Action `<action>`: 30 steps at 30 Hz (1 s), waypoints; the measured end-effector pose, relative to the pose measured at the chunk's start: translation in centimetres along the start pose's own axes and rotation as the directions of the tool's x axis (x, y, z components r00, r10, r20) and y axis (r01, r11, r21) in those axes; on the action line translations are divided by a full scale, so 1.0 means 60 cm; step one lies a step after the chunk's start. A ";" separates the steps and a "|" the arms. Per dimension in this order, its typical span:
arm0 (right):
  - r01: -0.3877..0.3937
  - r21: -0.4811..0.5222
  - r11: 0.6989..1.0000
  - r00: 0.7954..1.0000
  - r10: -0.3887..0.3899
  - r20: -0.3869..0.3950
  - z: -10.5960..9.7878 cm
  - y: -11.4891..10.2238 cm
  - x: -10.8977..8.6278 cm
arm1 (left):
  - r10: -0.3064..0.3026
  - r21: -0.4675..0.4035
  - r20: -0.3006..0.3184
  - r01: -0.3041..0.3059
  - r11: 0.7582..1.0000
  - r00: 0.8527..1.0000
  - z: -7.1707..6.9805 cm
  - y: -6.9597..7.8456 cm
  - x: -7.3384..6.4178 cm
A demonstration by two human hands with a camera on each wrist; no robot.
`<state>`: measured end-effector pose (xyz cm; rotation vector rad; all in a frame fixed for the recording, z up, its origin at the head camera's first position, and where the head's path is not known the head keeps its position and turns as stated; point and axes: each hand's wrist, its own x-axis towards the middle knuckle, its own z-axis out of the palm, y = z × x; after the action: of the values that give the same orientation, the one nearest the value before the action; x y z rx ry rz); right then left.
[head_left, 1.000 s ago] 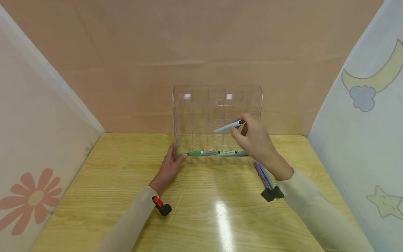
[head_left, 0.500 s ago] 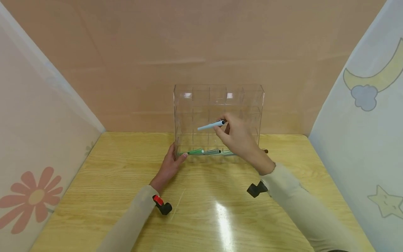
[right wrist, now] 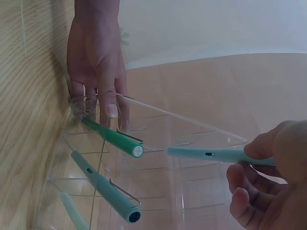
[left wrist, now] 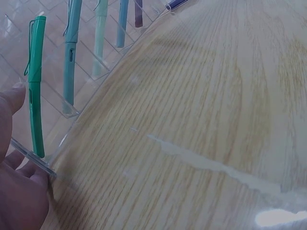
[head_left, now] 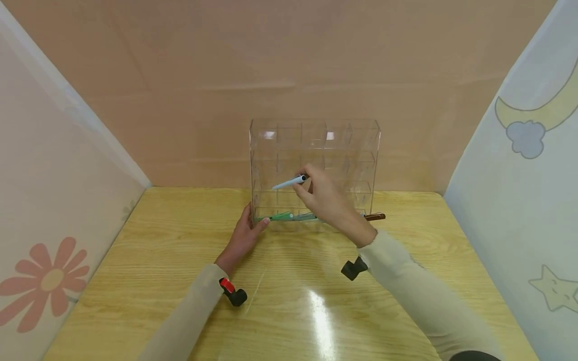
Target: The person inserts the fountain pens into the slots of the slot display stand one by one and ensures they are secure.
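A clear compartmented rack (head_left: pixel 378 150) stands upright on the table. My left hand (head_left: pixel 241 238) grips its lower left edge, thumb in front and fingers behind. My right hand (head_left: pixel 327 198) pinches a light blue pen (head_left: pixel 287 182) near its dark-ended cap, in front of the rack's middle rows; the pen's other end points left. Along the bottom row lie a green pen (left wrist: pixel 36 86), a teal pen (left wrist: pixel 70 52), a pale green pen (left wrist: pixel 100 33) and a blue pen (left wrist: pixel 123 24). At the right end, a brown pen (head_left: pixel 376 217) sticks out past the rack's side.
The wooden table (head_left: pixel 289 311) reaches back to a tan backdrop (head_left: pixel 289 60). Patterned white panels stand at left (head_left: pixel 27 150) and right (head_left: pixel 510 200). A dark violet pen (left wrist: pixel 176 4) shows at the left wrist view's top edge.
My right hand has moved left with the light blue pen across the rack's front. Its forearm now covers where two pens showed on the table, and the brown pen has come into view.
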<state>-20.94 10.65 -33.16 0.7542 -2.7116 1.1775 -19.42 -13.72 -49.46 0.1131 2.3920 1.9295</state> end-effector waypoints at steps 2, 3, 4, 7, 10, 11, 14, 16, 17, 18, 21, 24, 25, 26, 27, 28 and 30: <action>0.001 -0.027 1.000 1.000 -0.001 0.001 0.004 0.000 0.002 | 0.002 0.001 -0.001 -0.002 1.000 1.000 0.000 -0.001 0.000; 0.002 -0.043 0.999 1.000 -0.002 0.000 0.006 0.001 0.003 | 0.001 -0.001 -0.003 -0.001 1.000 1.000 0.000 -0.001 0.000; 0.004 -0.052 0.999 1.000 -0.004 0.002 0.008 0.002 0.004 | 0.000 -0.003 -0.004 0.000 1.000 1.000 0.000 -0.001 0.000; 0.005 -0.069 0.998 1.000 -0.004 0.009 0.013 0.003 0.006 | 0.003 -0.012 -0.008 -0.003 1.000 1.000 0.003 -0.001 0.000; -0.001 -0.088 0.996 1.000 0.003 0.021 0.018 0.005 0.008 | -0.004 -0.018 -0.012 0.003 1.000 1.000 0.006 -0.003 -0.001; -0.002 -0.094 0.996 1.000 0.005 0.025 0.020 0.005 0.008 | -0.003 -0.018 -0.012 0.003 1.000 1.000 0.007 -0.003 -0.001; -0.003 -0.109 0.994 0.999 0.007 0.033 0.026 0.007 0.011 | -0.008 -0.019 -0.011 0.007 1.000 1.000 0.008 -0.003 -0.001; 0.009 -0.122 0.993 1.000 -0.005 0.028 0.030 0.007 0.015 | -0.005 -0.018 -0.007 0.004 1.000 1.000 0.007 -0.003 0.000; 0.015 -0.131 0.991 1.000 -0.012 0.024 0.032 0.007 0.017 | -0.003 -0.019 -0.003 0.003 1.000 1.000 0.007 -0.003 0.001; 0.021 -0.139 0.990 1.000 -0.018 0.020 0.035 0.006 0.019 | -0.004 -0.019 -0.001 0.004 1.000 1.000 0.006 -0.003 0.002; 0.024 -0.163 0.986 1.000 -0.023 0.012 0.042 0.006 0.026 | -0.006 -0.013 0.001 0.006 1.000 1.000 0.005 -0.001 0.002; 0.013 -0.175 0.984 1.000 -0.010 0.018 0.050 0.007 0.031 | -0.012 -0.006 -0.004 0.012 1.000 1.000 0.007 0.001 0.000; 0.009 -0.177 0.984 1.000 -0.005 0.022 0.052 0.008 0.032 | -0.012 -0.005 -0.006 0.012 1.000 1.000 0.007 0.001 -0.001; 0.007 -0.181 0.983 1.000 -0.003 0.024 0.054 0.009 0.033 | -0.009 -0.001 -0.008 0.009 1.000 1.000 0.008 0.000 -0.001; 0.006 -0.183 0.983 1.000 -0.001 0.025 0.056 0.010 0.034 | -0.010 -0.004 -0.009 0.010 1.000 1.000 0.008 0.000 -0.001; 0.003 -0.184 0.983 1.000 0.002 0.027 0.057 0.010 0.034 | -0.007 -0.002 -0.008 0.007 1.000 1.000 0.008 0.000 -0.001; -0.003 -0.186 0.983 0.999 0.009 0.031 0.059 0.011 0.035 | -0.002 -0.002 -0.005 0.002 1.000 1.000 0.008 0.000 -0.001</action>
<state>-22.73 7.70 -35.49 0.7449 -2.8009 0.9036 -19.28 -13.25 -49.58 0.1051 2.3921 1.9338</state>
